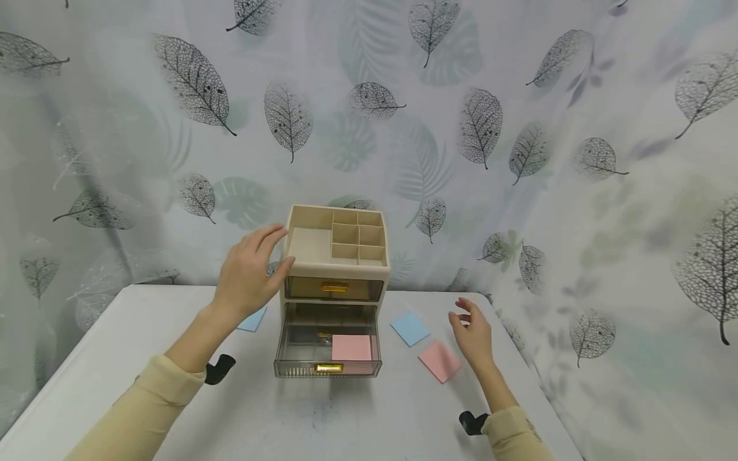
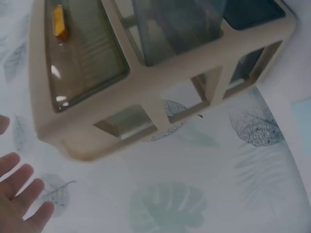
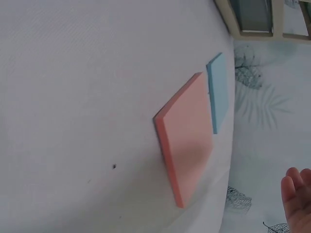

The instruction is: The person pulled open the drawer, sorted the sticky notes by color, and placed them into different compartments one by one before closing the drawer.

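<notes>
A cream desktop drawer organizer stands near the back of the table, with its lower smoky clear drawer pulled out. A pink sticky-note pad lies inside that drawer. My left hand is at the organizer's upper left side, fingers spread and holding nothing; in the left wrist view its fingertips stand apart from the cream frame. On the right, my right hand hovers with fingers loosely bent and nothing in them. Beside it on the table lie another pink pad and a blue pad.
Another blue pad lies left of the organizer, partly behind my left wrist. The organizer's top has several small compartments, and an upper drawer with a gold handle is closed. Leaf-patterned sheeting hangs behind the white table.
</notes>
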### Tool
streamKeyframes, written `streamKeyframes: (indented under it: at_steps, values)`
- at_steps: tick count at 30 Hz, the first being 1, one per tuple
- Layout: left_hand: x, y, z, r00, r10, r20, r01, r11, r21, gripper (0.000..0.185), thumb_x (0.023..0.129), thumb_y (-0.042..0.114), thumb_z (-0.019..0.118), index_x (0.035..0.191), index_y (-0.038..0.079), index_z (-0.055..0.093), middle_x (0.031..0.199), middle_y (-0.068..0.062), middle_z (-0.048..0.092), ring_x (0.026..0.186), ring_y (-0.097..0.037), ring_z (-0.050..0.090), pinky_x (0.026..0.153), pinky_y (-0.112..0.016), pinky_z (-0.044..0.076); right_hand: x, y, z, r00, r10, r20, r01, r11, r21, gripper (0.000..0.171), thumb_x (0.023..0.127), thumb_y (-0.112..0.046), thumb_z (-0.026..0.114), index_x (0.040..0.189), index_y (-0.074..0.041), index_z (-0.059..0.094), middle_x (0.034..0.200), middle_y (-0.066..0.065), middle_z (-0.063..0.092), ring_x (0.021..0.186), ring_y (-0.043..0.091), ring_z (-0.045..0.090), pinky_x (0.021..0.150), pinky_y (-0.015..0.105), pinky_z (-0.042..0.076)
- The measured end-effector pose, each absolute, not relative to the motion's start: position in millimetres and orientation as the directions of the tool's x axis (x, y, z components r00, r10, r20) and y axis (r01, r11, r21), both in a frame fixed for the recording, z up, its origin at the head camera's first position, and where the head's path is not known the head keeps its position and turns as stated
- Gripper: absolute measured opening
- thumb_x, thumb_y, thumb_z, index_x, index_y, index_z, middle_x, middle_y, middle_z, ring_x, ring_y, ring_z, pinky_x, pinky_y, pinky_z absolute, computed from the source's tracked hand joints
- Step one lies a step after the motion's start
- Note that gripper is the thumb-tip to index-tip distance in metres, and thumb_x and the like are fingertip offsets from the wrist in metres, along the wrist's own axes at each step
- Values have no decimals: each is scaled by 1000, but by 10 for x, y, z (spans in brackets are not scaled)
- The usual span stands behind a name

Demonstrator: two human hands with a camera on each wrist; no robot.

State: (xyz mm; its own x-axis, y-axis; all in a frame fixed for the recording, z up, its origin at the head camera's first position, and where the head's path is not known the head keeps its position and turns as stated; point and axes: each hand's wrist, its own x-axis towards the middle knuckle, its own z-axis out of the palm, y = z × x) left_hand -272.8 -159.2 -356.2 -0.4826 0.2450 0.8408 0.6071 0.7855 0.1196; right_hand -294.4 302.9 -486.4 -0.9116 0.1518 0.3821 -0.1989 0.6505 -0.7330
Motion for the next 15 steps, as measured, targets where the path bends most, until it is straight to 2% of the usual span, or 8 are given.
streamKeyframes:
  at_steps: [2, 4, 7, 11, 15]
  values:
    - [-2763, -1613, -3557, -515, 255, 818, 603, 787, 133, 55, 93, 20, 77, 138, -7, 60, 141, -24, 59, 122, -47, 59, 95, -63, 51, -2934, 3065, -4915, -939, 117, 322, -161, 678, -717, 49, 102, -13, 65, 146, 3, 52, 138, 22, 63, 109, 35, 68, 89, 40, 58]
    - [-2785, -1632, -3549, -567, 267, 779, 588, 794, 156, 58, 95, 23, 73, 141, -7, 57, 147, -23, 55, 130, -46, 55, 103, -63, 47, -2919, 3089, -4961, -961, 78, 266, -138, 697, -704, 51, 101, -14, 66, 146, 4, 51, 137, 22, 64, 110, 36, 68, 90, 47, 58]
    - [-2809, -1650, -3536, -668, 285, 687, 546, 815, 193, 63, 100, 31, 66, 149, -6, 50, 157, -22, 46, 140, -45, 46, 114, -62, 38, -2909, 3113, -5035, -980, 27, 200, -122, 712, -692, 50, 101, -16, 67, 145, 4, 52, 135, 22, 65, 112, 35, 67, 89, 48, 57]
    - [-2848, -1653, -3524, -784, 319, 533, 482, 854, 198, 76, 105, 45, 55, 160, -3, 33, 168, -20, 29, 153, -42, 29, 123, -60, 25, -2907, 3117, -5125, -989, -31, 145, -120, 744, -658, 49, 99, -16, 69, 142, 6, 56, 131, 22, 67, 111, 37, 66, 87, 48, 58]
    - [-2894, -1650, -3534, -840, 345, 419, 446, 879, 169, 87, 107, 54, 47, 164, -4, 17, 172, -20, 14, 158, -40, 14, 127, -58, 16, -2912, 3095, -5175, -995, -65, 77, -98, 785, -612, 53, 97, -19, 73, 140, 6, 57, 128, 22, 66, 110, 36, 65, 87, 50, 57]
